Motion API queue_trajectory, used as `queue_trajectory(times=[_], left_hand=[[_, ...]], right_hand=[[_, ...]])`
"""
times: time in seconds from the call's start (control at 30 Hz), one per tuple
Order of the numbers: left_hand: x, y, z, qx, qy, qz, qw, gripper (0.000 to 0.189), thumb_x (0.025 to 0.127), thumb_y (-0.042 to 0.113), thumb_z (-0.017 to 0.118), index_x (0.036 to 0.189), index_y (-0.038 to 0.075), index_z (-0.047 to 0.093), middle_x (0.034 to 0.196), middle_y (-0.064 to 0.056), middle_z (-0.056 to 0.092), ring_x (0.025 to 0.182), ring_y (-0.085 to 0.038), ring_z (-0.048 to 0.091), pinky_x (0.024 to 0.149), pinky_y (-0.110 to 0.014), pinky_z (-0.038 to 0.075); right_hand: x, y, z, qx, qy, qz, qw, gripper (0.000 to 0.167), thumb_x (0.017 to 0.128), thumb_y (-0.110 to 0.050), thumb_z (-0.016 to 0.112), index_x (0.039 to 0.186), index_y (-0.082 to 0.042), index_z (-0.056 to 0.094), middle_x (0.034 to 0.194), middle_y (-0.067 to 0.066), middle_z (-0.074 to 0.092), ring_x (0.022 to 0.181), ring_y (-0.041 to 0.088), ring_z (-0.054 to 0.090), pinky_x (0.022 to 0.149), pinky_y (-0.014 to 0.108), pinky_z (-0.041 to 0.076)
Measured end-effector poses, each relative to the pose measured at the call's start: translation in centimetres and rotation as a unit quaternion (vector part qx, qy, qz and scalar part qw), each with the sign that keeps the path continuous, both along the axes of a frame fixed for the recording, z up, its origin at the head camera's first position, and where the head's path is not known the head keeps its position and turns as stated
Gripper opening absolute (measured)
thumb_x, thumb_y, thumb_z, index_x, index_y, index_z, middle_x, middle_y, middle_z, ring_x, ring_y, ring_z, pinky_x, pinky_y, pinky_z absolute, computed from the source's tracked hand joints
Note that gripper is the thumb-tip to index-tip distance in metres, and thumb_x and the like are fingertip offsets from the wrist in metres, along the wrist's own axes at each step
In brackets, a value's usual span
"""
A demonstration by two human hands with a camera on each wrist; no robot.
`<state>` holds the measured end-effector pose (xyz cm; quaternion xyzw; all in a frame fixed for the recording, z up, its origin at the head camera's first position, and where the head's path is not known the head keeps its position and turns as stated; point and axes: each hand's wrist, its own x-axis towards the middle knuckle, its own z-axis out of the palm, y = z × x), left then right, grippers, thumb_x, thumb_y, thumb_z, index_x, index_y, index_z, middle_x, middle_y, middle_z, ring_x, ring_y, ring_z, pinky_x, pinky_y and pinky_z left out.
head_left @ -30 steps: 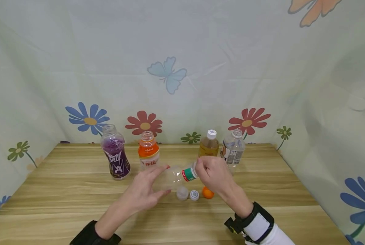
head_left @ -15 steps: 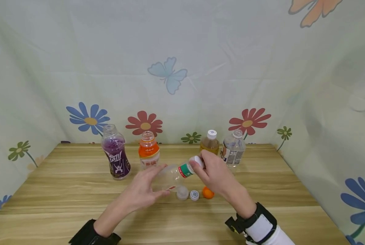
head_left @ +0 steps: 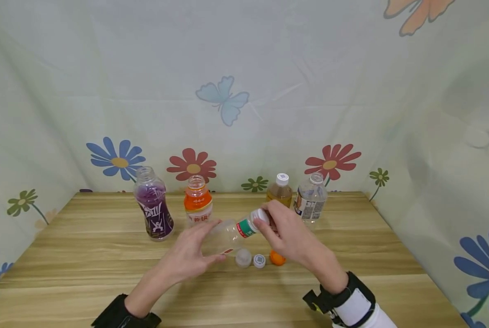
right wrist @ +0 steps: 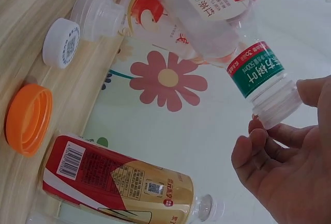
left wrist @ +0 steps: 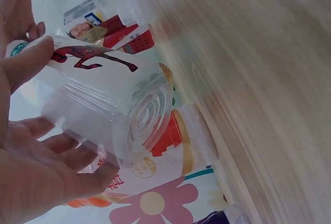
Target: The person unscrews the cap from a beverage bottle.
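My left hand (head_left: 188, 253) grips the body of a clear plastic bottle (left wrist: 98, 100), fingers on one side and thumb on the other. The bottle is tilted, its base toward the left and its neck up to the right. A green and red label (right wrist: 256, 69) wraps the shoulder near the neck. At the neck's end, my right hand (head_left: 287, 232) pinches the whitish cap (right wrist: 279, 102) between thumb and fingertips. On the table below the bottle lie a translucent cap (head_left: 243, 258), a white cap (head_left: 259, 261) and an orange cap (head_left: 277, 258) in a row.
A purple-filled bottle (head_left: 153, 209) and an orange-and-white bottle (head_left: 198, 200), both uncapped, stand back left. Behind my right hand are a white-capped amber bottle (head_left: 280, 193) and an uncapped clear bottle (head_left: 311, 200). A floral cloth backdrop (head_left: 244, 136) rises behind the wooden table (head_left: 84, 255).
My right hand has turned at the wrist around the cap, so more of the cap shows. The bottle's neck has tipped slightly up and left. My left hand keeps its grip.
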<state>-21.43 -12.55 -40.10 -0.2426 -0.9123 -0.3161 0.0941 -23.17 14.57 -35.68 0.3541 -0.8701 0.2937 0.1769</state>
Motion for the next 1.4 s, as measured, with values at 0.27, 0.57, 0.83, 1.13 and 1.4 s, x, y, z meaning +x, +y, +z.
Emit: queue_trajectory(times=[0.27,0.57,0.83,1.13,1.4], left_hand=[[0.01,0.16,-0.09,0.003,-0.008,0.01,0.9999,0.077,0.08,0.032,0.09,0.144,0.007,0.055,0.143,-0.014,0.058,0.128,-0.037,0.056,0.109,-0.059,0.041],[0.02,0.21,-0.16,-0.002,-0.012,0.024,0.9996,0.076,0.079,0.03,0.091,0.143,0.009,0.056,0.14,-0.012,0.057,0.126,-0.037,0.054,0.107,-0.06,0.042],[0.03,0.13,-0.19,-0.005,-0.003,0.021,0.9998,0.076,0.077,0.029,0.092,0.141,0.008,0.057,0.136,-0.01,0.058,0.124,-0.034,0.056,0.107,-0.057,0.043],[-0.04,0.08,-0.14,-0.011,0.004,0.015,0.9998,0.076,0.077,0.028,0.092,0.141,0.008,0.057,0.133,-0.009,0.059,0.122,-0.031,0.057,0.107,-0.055,0.044],[-0.06,0.0,-0.28,-0.006,0.004,0.013,0.9999,0.076,0.079,0.027,0.091,0.142,0.007,0.055,0.137,-0.011,0.058,0.126,-0.033,0.055,0.108,-0.057,0.042]], right_hand=[[0.31,-0.21,0.21,-0.012,-0.017,0.019,0.9996,0.032,0.104,-0.022,0.062,0.129,-0.002,0.06,0.112,0.003,0.058,0.085,0.011,0.058,0.069,0.026,0.057],[0.45,-0.25,0.23,-0.036,-0.055,-0.008,0.9978,0.05,0.104,-0.035,0.063,0.142,-0.005,0.05,0.112,0.001,0.059,0.085,0.013,0.06,0.072,0.027,0.058],[0.69,-0.58,0.05,-0.044,-0.041,-0.076,0.9953,0.032,0.105,-0.038,0.061,0.115,-0.009,0.066,0.088,-0.006,0.057,0.076,0.011,0.052,0.064,0.027,0.048],[0.93,-0.44,0.22,-0.053,-0.024,-0.043,0.9974,0.025,0.1,-0.024,0.07,0.117,-0.006,0.068,0.092,-0.004,0.057,0.076,0.015,0.054,0.061,0.024,0.049],[1.0,-0.38,0.34,-0.051,-0.022,-0.014,0.9984,0.03,0.097,-0.016,0.072,0.125,-0.005,0.068,0.106,-0.001,0.062,0.077,0.016,0.056,0.062,0.03,0.054]])
